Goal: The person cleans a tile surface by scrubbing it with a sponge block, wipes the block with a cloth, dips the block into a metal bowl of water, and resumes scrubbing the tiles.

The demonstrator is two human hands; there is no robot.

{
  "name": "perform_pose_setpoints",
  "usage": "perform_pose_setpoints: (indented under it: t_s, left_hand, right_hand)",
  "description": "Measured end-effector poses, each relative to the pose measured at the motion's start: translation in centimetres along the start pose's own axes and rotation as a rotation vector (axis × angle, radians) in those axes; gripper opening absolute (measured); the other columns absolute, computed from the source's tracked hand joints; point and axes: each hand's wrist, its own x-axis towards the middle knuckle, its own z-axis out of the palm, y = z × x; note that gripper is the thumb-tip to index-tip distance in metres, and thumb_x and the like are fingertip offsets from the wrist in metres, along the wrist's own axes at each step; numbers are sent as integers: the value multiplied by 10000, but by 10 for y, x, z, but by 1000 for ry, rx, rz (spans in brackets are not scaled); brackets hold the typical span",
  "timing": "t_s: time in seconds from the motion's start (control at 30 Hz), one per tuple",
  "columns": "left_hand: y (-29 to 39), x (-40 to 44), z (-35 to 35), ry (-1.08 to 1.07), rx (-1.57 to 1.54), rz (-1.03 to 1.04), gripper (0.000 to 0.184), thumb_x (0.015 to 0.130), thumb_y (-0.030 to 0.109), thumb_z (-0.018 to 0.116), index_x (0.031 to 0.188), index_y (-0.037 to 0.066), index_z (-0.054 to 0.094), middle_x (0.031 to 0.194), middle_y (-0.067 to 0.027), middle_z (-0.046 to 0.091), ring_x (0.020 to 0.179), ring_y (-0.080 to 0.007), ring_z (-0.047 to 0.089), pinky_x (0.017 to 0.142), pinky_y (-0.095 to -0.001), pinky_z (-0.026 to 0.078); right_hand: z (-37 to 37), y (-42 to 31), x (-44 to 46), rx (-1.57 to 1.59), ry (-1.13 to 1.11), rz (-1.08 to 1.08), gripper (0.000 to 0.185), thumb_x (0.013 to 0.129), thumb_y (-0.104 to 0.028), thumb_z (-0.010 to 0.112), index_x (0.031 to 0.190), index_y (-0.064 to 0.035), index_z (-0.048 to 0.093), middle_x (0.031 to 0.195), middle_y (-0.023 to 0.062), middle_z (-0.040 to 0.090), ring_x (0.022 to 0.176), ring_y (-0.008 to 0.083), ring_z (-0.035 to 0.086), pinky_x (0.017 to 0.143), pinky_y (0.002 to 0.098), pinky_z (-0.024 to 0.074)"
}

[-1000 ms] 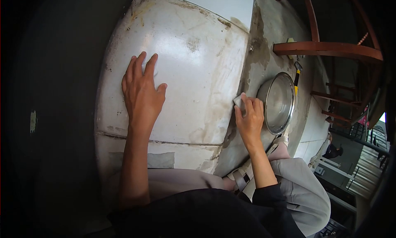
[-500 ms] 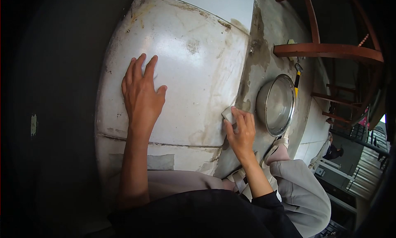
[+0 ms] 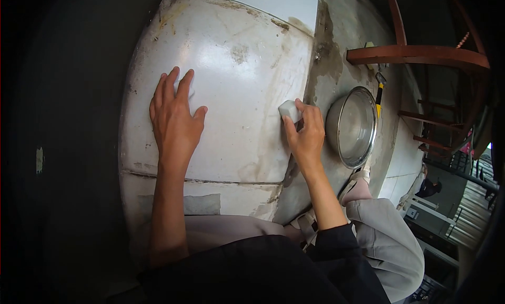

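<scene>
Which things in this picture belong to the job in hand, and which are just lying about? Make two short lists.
In the job:
- right hand, gripping a pale block
- left hand, fingers spread over the white slab
- probably the metal bowl, close by

Apparently lying about:
- yellow-and-black tool
- reddish wooden frame

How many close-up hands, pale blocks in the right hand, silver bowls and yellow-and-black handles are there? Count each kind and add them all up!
Close-up hands: 2
Pale block in the right hand: 1
Silver bowl: 1
Yellow-and-black handle: 1
Total: 5
</scene>
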Motion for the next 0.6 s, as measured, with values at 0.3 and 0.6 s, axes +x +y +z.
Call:
perform_pose_setpoints:
  t_s: [0.3,0.6]
  left_hand:
    - [1,2,-1,5,-4,-5,700,787,113,782,1421,132,486,1517,-99,385,1439,-286,299,1177,-485,261]
    - [2,3,-1,6,0,-6,720,780,113,787,1429,134,477,1523,-92,381,1439,-283,299,1180,-481,257]
  right_hand:
    - [-2,1,-20,42,-28,-22,413,757,-29,741,1152,10,628,998,160,594,930,349,575,835,418,472]
    - [-7,-6,-31,73,-34,-31,426,749,-24,746,1156,27,630,972,162,584,935,349,571,834,410,474]
